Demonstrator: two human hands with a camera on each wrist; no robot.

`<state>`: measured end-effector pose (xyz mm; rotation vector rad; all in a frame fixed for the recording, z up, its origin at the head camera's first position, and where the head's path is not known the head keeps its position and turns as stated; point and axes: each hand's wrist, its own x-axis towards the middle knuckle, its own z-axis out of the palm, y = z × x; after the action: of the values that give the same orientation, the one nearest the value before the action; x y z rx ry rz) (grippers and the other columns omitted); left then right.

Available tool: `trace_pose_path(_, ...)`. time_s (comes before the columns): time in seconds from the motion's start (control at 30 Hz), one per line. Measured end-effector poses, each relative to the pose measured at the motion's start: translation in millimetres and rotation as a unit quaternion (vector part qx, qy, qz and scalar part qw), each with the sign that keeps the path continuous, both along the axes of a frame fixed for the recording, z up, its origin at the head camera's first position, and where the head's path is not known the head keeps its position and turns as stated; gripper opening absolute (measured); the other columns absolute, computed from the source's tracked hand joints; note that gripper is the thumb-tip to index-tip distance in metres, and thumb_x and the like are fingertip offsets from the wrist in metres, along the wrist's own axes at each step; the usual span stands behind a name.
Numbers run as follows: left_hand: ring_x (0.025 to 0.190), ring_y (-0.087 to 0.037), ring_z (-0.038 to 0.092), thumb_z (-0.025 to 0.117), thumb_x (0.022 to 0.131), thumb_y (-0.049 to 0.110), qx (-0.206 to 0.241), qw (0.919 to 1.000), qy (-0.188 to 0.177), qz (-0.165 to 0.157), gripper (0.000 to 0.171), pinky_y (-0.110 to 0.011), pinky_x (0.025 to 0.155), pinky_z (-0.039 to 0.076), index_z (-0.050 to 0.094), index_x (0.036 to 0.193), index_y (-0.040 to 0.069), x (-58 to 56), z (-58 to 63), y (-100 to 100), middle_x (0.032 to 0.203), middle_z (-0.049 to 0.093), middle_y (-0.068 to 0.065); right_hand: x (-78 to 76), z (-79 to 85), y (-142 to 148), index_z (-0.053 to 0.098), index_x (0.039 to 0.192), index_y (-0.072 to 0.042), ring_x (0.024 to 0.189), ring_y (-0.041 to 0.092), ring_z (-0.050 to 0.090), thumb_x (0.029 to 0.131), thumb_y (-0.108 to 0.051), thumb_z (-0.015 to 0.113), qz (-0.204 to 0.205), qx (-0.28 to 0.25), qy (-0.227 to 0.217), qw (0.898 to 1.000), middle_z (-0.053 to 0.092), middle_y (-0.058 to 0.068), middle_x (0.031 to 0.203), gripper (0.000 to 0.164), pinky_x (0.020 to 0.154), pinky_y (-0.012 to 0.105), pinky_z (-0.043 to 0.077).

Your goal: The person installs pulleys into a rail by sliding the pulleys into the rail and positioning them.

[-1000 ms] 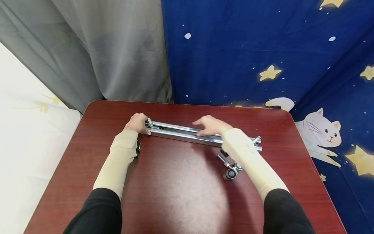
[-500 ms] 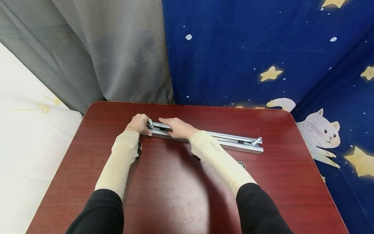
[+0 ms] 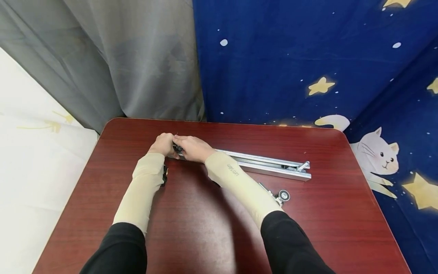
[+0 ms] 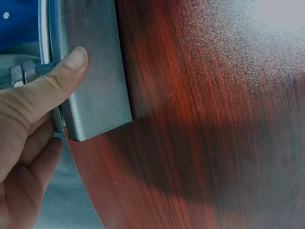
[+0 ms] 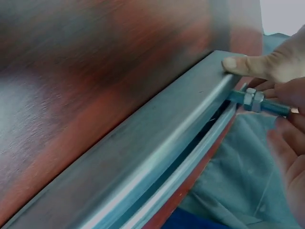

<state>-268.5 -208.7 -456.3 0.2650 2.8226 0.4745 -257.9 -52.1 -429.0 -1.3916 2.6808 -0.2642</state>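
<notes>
A silver slotted metal rail [image 3: 263, 163] lies across the far part of the table. My left hand [image 3: 162, 144] grips its left end, with the thumb pressed on the side wall in the left wrist view. Out of the slot near that end sticks a threaded bolt [image 5: 274, 108] carrying two hex nuts [image 5: 253, 99]. My right hand [image 3: 195, 149] pinches the bolt's free end between fingers and thumb. In the head view the right hand covers most of this bolt. Another bolt [image 3: 303, 166] stands slanted at the rail's right end.
A loose wheeled roller [image 3: 283, 196] with a threaded stem lies on the reddish-brown table [image 3: 328, 228], partly hidden by the right forearm. Behind the table's far edge hang a grey curtain [image 3: 154, 76] and a blue starry curtain [image 3: 267, 68].
My right hand has moved left along the rail to the bolt at the left end and now pinches it. The left hand keeps its grip on the rail.
</notes>
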Motion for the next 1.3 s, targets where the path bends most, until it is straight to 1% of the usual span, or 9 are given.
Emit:
trace_pose_path(0.13, 0.096, -0.038, 0.055, 0.086, 0.057, 0.017, -0.007, 0.9999, 0.006, -0.011, 0.056, -0.048, 0.087, 0.044, 0.066, 0.104, -0.003, -1.1, -0.9, -1.0, 0.101, 0.065, -0.019, -3.1, 1.0, -6.6, 0.064, 0.110, -0.010, 0.094, 0.015, 0.061, 0.083, -0.001, 0.052, -0.002, -0.007, 0.041, 0.999, 0.058, 0.004, 0.123, 0.031, 0.076, 0.024, 0.049)
trace_pose_path(0.23, 0.094, -0.037, 0.055, 0.087, 0.056, 0.016, -0.002, 0.9999, 0.008, -0.007, 0.053, -0.047, 0.085, 0.045, 0.067, 0.101, -0.003, -0.7, -1.1, -2.0, 0.098, 0.065, -0.019, -5.3, 0.2, -10.1, 0.069, 0.094, -0.013, 0.072, 0.013, 0.059, 0.085, -0.002, 0.051, -0.014, -0.016, 0.056, 0.998, 0.068, 0.001, 0.098, 0.022, 0.064, 0.025, 0.047)
trace_pose_path(0.3, 0.091, -0.036, 0.054, 0.087, 0.055, 0.016, 0.003, 0.9999, 0.010, -0.006, 0.050, -0.046, 0.083, 0.045, 0.068, 0.098, -0.002, -0.6, -2.2, -2.8, 0.094, 0.066, -0.018, -6.1, -0.2, -12.6, 0.070, 0.088, -0.014, 0.067, 0.012, 0.056, 0.089, -0.006, 0.051, -0.032, -0.018, 0.056, 0.998, 0.067, 0.000, 0.083, 0.021, 0.062, 0.025, 0.046)
trace_pose_path(0.4, 0.083, -0.032, 0.055, 0.087, 0.054, 0.015, 0.013, 0.9998, 0.012, -0.003, 0.044, -0.043, 0.077, 0.047, 0.070, 0.091, 0.000, -0.1, -4.0, -3.6, 0.085, 0.066, -0.014, -6.8, 0.6, -17.0, 0.070, 0.082, -0.016, 0.064, 0.011, 0.052, 0.091, -0.010, 0.051, -0.063, -0.015, 0.044, 0.997, 0.063, -0.002, 0.074, 0.022, 0.059, 0.023, 0.044)
trace_pose_path(0.53, 0.073, -0.026, 0.054, 0.088, 0.051, 0.014, 0.024, 0.9994, 0.022, -0.009, 0.039, -0.040, 0.070, 0.047, 0.070, 0.083, 0.002, -0.1, -5.8, -5.3, 0.076, 0.066, -0.010, -8.0, 2.0, -22.2, 0.070, 0.075, -0.016, 0.061, 0.010, 0.047, 0.086, -0.008, 0.057, -0.098, -0.020, 0.019, 0.995, 0.059, -0.004, 0.068, 0.018, 0.055, 0.021, 0.040)
trace_pose_path(0.6, 0.072, -0.025, 0.053, 0.089, 0.049, 0.014, 0.023, 0.9991, 0.033, -0.013, 0.039, -0.040, 0.070, 0.047, 0.070, 0.081, 0.002, -0.5, -6.3, -5.6, 0.076, 0.065, -0.010, -8.4, 3.1, -24.2, 0.068, 0.072, -0.016, 0.060, 0.010, 0.046, 0.086, -0.007, 0.057, -0.113, -0.020, 0.011, 0.993, 0.057, -0.004, 0.067, 0.020, 0.053, 0.021, 0.040)
trace_pose_path(0.8, 0.068, -0.024, 0.044, 0.089, 0.049, 0.015, 0.020, 0.9994, 0.028, 0.005, 0.040, -0.038, 0.065, 0.044, 0.067, 0.078, -0.001, -1.5, -5.3, -4.0, 0.074, 0.061, -0.013, -10.2, 5.7, -26.0, 0.066, 0.070, -0.016, 0.061, 0.011, 0.046, 0.086, -0.005, 0.055, -0.142, -0.021, 0.001, 0.990, 0.054, -0.004, 0.067, 0.021, 0.054, 0.023, 0.041)
trace_pose_path(1.03, 0.076, -0.029, 0.054, 0.089, 0.048, 0.014, 0.026, 0.9992, 0.030, 0.003, 0.041, -0.041, 0.072, 0.047, 0.069, 0.081, 0.000, -0.6, -4.4, -4.1, 0.080, 0.064, -0.014, -9.3, 7.8, -28.4, 0.064, 0.070, -0.016, 0.064, 0.011, 0.049, 0.086, -0.006, 0.055, -0.147, -0.002, -0.001, 0.989, 0.057, -0.004, 0.070, 0.021, 0.057, 0.024, 0.043)
trace_pose_path(1.3, 0.077, -0.033, 0.058, 0.089, 0.045, 0.013, 0.023, 0.9978, 0.057, -0.024, 0.042, -0.045, 0.074, 0.046, 0.069, 0.080, 0.000, -0.1, -3.0, -3.1, 0.082, 0.066, -0.015, -9.0, 8.6, -28.9, 0.066, 0.074, -0.018, 0.070, 0.013, 0.056, 0.085, -0.006, 0.058, -0.134, 0.024, 0.017, 0.991, 0.062, -0.004, 0.077, 0.018, 0.063, 0.025, 0.048)
